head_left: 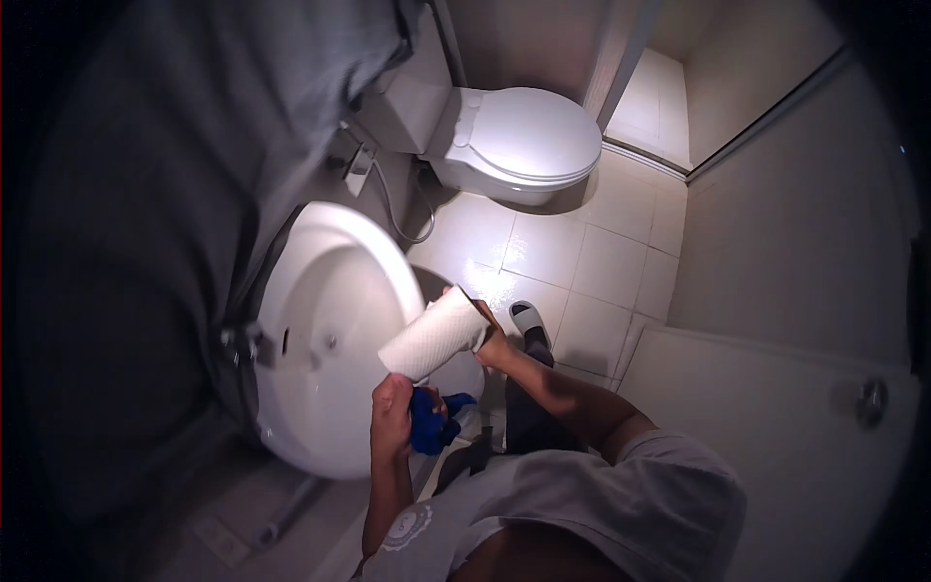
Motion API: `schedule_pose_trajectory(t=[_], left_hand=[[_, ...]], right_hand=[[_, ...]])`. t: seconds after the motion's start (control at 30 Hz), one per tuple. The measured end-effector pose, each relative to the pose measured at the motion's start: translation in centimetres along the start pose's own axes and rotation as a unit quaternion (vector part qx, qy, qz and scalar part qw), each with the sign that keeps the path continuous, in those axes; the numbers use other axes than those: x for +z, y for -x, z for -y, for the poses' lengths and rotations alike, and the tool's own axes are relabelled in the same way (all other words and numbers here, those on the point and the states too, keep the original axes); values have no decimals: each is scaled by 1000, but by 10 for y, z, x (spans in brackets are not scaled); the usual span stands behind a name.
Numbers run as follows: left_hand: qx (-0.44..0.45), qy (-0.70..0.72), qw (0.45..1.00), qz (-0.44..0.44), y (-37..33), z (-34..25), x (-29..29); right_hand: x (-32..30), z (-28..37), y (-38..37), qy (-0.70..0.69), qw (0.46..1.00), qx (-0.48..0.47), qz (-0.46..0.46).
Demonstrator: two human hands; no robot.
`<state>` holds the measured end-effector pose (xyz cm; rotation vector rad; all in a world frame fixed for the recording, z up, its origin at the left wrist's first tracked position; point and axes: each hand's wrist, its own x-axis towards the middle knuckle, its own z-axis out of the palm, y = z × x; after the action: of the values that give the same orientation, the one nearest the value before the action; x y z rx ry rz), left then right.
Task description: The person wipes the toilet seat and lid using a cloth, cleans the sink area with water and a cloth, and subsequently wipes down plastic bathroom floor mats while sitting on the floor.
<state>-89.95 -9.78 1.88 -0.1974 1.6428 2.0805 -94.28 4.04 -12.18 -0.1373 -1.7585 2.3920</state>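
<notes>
A white paper towel roll (436, 335) is held at a slant over the near rim of the washbasin. My right hand (493, 337) is closed around its upper right end, with the fingers partly hidden behind the roll. At the lower left end my closed left hand (392, 412) has its thumb side up against the paper. A crumpled blue cloth (433, 423) bunches out of the left hand and hangs below the roll. How the left fingers wrap the cloth is partly hidden.
The white washbasin (383, 242) with a metal faucet (242, 344) lies left of my hands. Beyond it stands a toilet with its lid down (533, 131). A hose (388, 199) hangs beside the toilet. A door (776, 427) with a round knob is at the right, and a slippered foot (530, 320) rests on the tiles.
</notes>
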Motion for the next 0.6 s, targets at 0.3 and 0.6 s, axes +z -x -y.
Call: schedule_pose_trajectory(t=[0.3, 0.6], left_hand=[[-25, 4, 987, -161, -250, -31, 55], [-92, -56, 960, -258, -372, -31, 20]], right_hand=[[-157, -136, -200, 510, 850, -98, -85], [-315, -270, -395, 690, 616, -212, -315]])
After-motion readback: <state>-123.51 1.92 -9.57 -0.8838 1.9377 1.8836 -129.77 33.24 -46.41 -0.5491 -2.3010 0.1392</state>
